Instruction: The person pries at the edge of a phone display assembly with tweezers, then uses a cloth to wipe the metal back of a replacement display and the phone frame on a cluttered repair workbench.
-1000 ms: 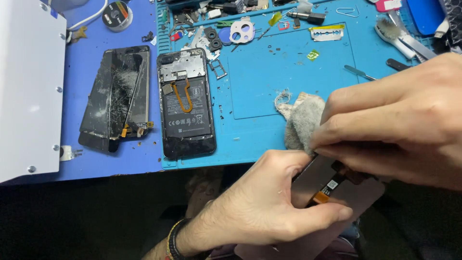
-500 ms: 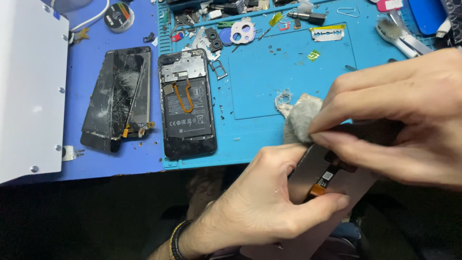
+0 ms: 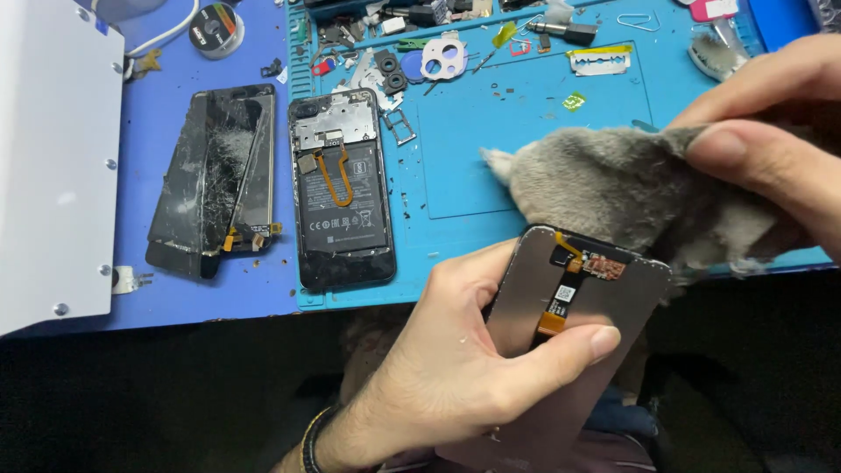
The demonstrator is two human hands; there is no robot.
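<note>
1. The left hand (image 3: 455, 359) is closed around a replacement phone screen (image 3: 596, 307), back side up, held over the tabletop's near edge
2. The right hand (image 3: 771, 131) pinches a grey cloth (image 3: 604, 188) against the screen's top edge
3. An opened phone (image 3: 342, 188) and a cracked screen (image 3: 215, 180) lie on the blue mat (image 3: 526, 114)

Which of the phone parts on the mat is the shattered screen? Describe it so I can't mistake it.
Start at the white box on the left edge; the shattered screen lies just right of it on the dark blue mat. Beside it, on the lighter blue mat, lies the opened phone body. Only the screen shows a web of white cracks across black glass.
</note>
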